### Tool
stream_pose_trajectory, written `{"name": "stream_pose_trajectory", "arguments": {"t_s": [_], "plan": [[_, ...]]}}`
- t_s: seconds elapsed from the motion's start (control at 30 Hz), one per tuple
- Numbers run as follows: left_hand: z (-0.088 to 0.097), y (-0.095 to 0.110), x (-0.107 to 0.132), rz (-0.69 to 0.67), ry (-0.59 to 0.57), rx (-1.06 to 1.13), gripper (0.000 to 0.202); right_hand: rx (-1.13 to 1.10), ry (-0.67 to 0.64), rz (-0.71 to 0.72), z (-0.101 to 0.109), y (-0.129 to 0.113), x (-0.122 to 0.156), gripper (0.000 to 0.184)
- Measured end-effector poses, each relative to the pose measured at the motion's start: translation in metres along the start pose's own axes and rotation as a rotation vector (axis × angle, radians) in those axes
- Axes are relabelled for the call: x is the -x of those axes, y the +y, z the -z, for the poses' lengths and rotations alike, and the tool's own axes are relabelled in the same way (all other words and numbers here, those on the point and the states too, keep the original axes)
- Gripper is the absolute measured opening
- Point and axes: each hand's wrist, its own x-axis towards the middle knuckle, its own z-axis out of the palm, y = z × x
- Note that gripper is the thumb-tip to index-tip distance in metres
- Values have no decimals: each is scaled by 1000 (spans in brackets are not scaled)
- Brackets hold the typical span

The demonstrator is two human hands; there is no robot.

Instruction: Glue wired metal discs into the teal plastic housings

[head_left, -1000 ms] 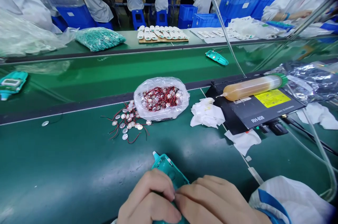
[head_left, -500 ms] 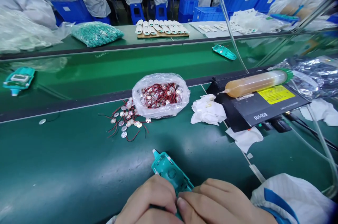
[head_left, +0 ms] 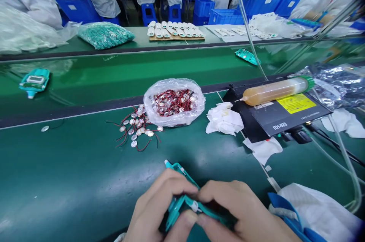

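At the near edge of the bench, my left hand (head_left: 162, 206) and my right hand (head_left: 236, 207) are closed around a teal plastic casing (head_left: 180, 166). Its pale tip points away to the far left. Closer to me, between my thumbs and fingers, a teal part with a small white piece (head_left: 194, 206) is tilted up. Whether this is a second half or the same casing I cannot tell, since my fingers cover the middle. Ahead of my hands lie loose silver discs with red wires (head_left: 134, 143), beside a clear plastic bag (head_left: 151, 114) filled with more.
Right of the bag are crumpled white tissue (head_left: 224, 120) and a black RH-928 box (head_left: 288, 118) carrying an amber-filled syringe (head_left: 268, 90). Beyond runs a green conveyor (head_left: 128, 75) with teal casings (head_left: 35, 82) on it. White parts (head_left: 173, 31) stand on the far ledge; people sit behind.
My fingers have shifted farther over the casing, and a teal part with a white piece has tipped up between my thumbs. Both casings on the conveyor have moved right.
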Motion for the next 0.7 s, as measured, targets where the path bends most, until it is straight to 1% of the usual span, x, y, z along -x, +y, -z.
{"name": "stream_pose_trajectory", "arguments": {"t_s": [0.03, 0.1, 0.13, 0.17, 0.23, 0.33, 0.4, 0.47, 0.53, 0.6, 0.7], "plan": [[1, 0, 0, 14, 28, -50, 20, -60, -52, -66, 1, 1, -2, 10], [0, 2, 1, 64, 83, -156, 21, -162, -123, -148, 3, 2, -5, 17], [0, 4, 1, 89, 101, -189, 18, -204, -136, -164, 3, 2, -7, 19], [-1, 5, 1, 116, 108, -204, 15, -239, -138, -175, 3, 2, -8, 18], [-3, 7, 0, 153, 78, -191, 16, -306, -118, -182, 3, 1, -10, 9], [-5, 8, 1, 187, 36, -194, 18, -360, -58, -126, 1, 0, -12, 8], [-6, 7, 4, 183, 29, -231, 15, -326, -25, -65, -1, 2, -13, 8], [-7, 5, 8, 163, 10, -258, 12, -270, -33, -39, -3, 4, -14, 10], [-9, 4, 10, 140, -38, -256, 11, -231, -79, -41, -6, 5, -14, 13], [-11, 4, 11, 134, -62, -240, 14, -175, -88, 6, -8, 6, -14, 15], [-11, 3, 11, 144, -44, -206, 17, -67, 21, 143, -13, 7, -12, 16]]}}
